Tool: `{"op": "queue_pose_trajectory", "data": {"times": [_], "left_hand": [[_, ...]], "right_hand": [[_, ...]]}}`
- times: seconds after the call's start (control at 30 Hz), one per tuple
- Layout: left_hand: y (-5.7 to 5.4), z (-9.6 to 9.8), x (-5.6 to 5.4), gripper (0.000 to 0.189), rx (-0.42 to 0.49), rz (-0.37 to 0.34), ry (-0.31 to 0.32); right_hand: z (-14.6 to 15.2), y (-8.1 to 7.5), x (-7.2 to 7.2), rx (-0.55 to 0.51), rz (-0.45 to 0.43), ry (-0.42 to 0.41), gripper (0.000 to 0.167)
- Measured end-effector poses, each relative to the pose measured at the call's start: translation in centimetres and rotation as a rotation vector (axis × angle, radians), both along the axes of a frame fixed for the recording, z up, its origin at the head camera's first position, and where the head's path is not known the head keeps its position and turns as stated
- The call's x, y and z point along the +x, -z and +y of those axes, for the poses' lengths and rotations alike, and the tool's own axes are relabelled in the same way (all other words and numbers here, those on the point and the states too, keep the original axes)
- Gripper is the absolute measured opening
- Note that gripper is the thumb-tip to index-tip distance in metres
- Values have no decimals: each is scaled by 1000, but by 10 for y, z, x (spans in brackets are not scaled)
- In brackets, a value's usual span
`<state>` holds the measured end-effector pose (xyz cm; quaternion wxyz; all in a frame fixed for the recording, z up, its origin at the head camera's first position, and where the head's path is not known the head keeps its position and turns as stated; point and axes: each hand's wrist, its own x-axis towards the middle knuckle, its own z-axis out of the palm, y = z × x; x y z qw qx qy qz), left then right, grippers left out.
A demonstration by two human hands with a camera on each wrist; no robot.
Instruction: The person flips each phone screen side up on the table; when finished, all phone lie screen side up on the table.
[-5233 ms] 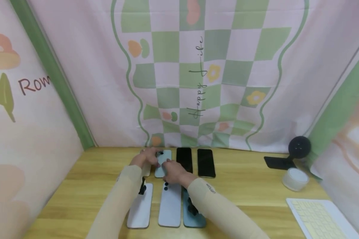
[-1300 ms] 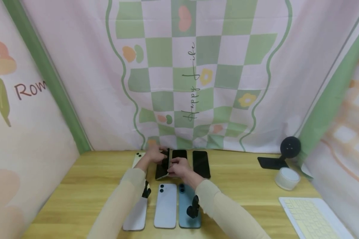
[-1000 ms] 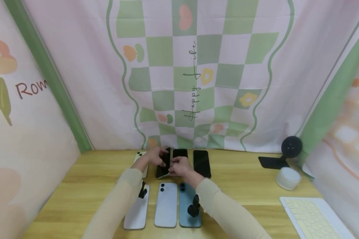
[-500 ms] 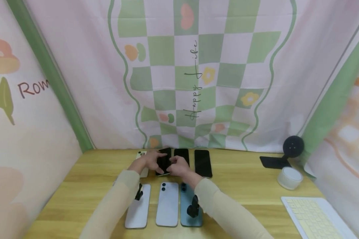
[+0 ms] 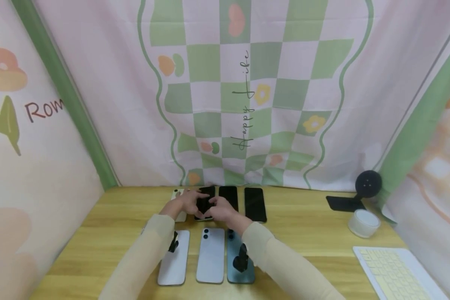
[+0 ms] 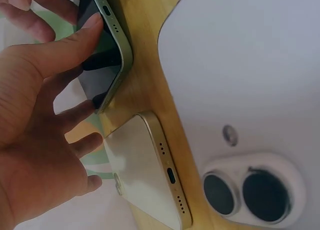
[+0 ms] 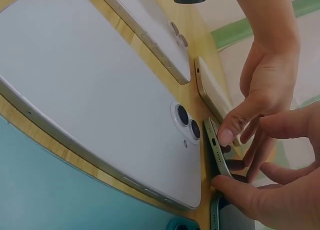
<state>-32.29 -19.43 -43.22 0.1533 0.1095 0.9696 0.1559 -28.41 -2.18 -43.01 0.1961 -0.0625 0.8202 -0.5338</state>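
Observation:
A phone with a pale green edge [image 5: 205, 203] lies screen up in the back row, second from the left. My left hand [image 5: 182, 202] is over its left side, thumb on the screen near the charging-port end, fingers spread toward the left edge in the left wrist view. From the right, my right hand [image 5: 223, 209] reaches in; its thumb [image 7: 235, 191] touches the phone's near right corner in the right wrist view. A cream phone [image 6: 142, 165] lies back up under the left wrist. To the right lie two black-screened phones [image 5: 255, 204], the nearer one partly covered by my right hand.
A front row holds a white phone [image 5: 174, 262], a pale lavender phone [image 5: 211, 258] and a teal phone [image 5: 235, 273], all backs up. At the right stand a black round-headed stand [image 5: 368, 184], a roll of tape [image 5: 363, 225] and a white keyboard [image 5: 390, 266]. A patterned curtain [image 5: 236, 96] hangs behind the table.
Earlier this phone lay with its pale blue back up. It was turned over, stood tilted between both hands about a second ago, and has since been lowered flat, screen up.

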Motion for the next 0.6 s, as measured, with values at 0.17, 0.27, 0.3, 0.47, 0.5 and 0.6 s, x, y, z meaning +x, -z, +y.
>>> {"op": "queue_pose_trajectory", "data": {"times": [0.17, 0.27, 0.3, 0.47, 0.5, 0.6], "left_hand": [[2, 0, 1, 77, 9, -11, -10], [2, 0, 1, 76, 17, -13, -13], [2, 0, 1, 76, 22, -15, -14], [3, -2, 2, 75, 21, -17, -13], [3, -2, 2, 75, 18, -17, -13], [3, -2, 2, 76, 10, -16, -14]], "right_hand": [[-4, -3, 2, 13, -6, -10, 56], [-7, -4, 3, 17, -8, -4, 53], [-8, -4, 3, 18, -8, -1, 53], [-9, -1, 3, 11, -16, 3, 49], [-9, 0, 3, 3, -19, 4, 49], [-8, 1, 3, -18, -25, 6, 50]]}}
